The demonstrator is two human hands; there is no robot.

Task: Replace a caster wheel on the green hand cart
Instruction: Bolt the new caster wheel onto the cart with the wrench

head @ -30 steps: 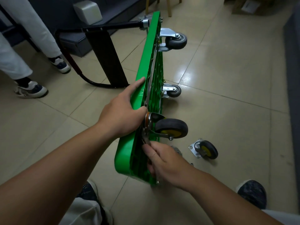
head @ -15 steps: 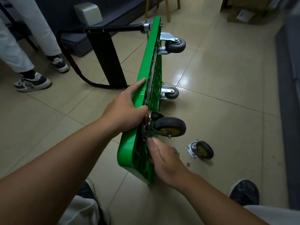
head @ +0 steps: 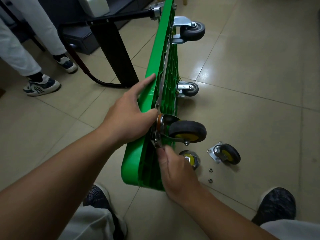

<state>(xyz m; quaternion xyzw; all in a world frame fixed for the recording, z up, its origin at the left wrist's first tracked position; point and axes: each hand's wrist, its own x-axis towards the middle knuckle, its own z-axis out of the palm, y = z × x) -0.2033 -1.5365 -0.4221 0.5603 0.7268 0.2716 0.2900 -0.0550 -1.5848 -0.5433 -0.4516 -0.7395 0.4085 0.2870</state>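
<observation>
The green hand cart [head: 135, 163] stands on its long edge on the tiled floor, underside facing right. My left hand [head: 129, 116] grips its upper edge, index finger lying along the rim. A black caster with a yellow hub [head: 187, 131] sits against the near upper corner. My right hand [head: 174, 168] pinches a small metal fastener [head: 156, 142] at this caster's mounting plate. Two grey casters [head: 192, 31] [head: 190, 89] are fixed at the far end. On the floor lies a loose yellow-hub caster [head: 226, 155]. Another wheel [head: 193, 160] is partly hidden behind my right hand.
Two small nuts [head: 210, 170] [head: 210, 180] lie on the tiles near the loose caster. The cart's black handle [head: 119, 54] juts out to the left. A person in white trousers stands at far left [head: 41, 85]. My shoes [head: 277, 203] [head: 97, 196] flank the cart's near end.
My right hand has moved up from the cart's lower near corner to the caster's mounting plate. My left hand keeps its hold on the cart's edge.
</observation>
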